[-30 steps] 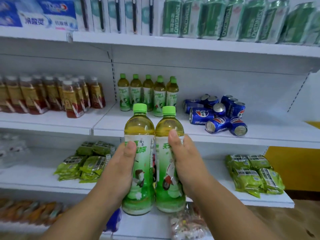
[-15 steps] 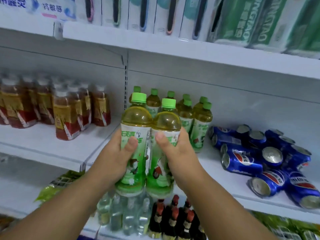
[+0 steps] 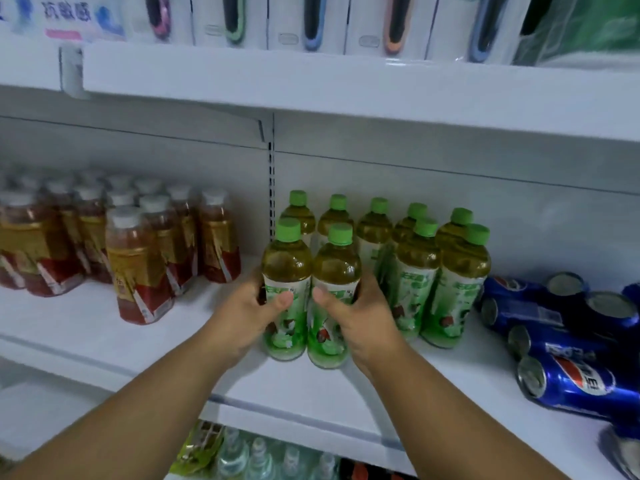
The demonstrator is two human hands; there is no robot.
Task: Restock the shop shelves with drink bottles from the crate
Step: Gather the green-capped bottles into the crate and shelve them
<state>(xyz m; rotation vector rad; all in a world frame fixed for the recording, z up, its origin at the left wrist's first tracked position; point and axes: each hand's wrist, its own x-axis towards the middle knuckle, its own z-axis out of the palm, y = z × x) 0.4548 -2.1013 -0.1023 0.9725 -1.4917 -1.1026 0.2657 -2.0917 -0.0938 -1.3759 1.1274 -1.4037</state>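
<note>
White metal shop shelving fills the view, and the middle shelf (image 3: 104,344) carries the work. Two clear plastic bottles of yellow-green tea with green caps and green-and-white labels stand side by side and touching near the front of that shelf: the left bottle (image 3: 286,271) and the right bottle (image 3: 335,282). Their bases look to be on the shelf or just meeting it; which, I cannot tell.

The left hand (image 3: 242,317) is curled round the left bottle, thumb across the label at the front and fingers hidden behind it. The right hand (image 3: 363,320) wraps the right bottle the same way, thumb on the label, the other fingers out of sight round the far side. Each bottle sits between thumb and fingers at about mid-height, so the caps and shoulders stand free above the hands.

Just behind and to the right stand more green-capped tea bottles (image 3: 415,271) in rows, close against the right hand. Further right lies a loose heap of blue cola cans (image 3: 571,379) on their sides; to the left stand red-labelled amber drink bottles (image 3: 138,265).

Pushing the pair back could knock the far row over, and withdrawing the right hand could topple its neighbours towards the cans. Letting go before the bases are flat could tip either bottle off the near edge.
</note>
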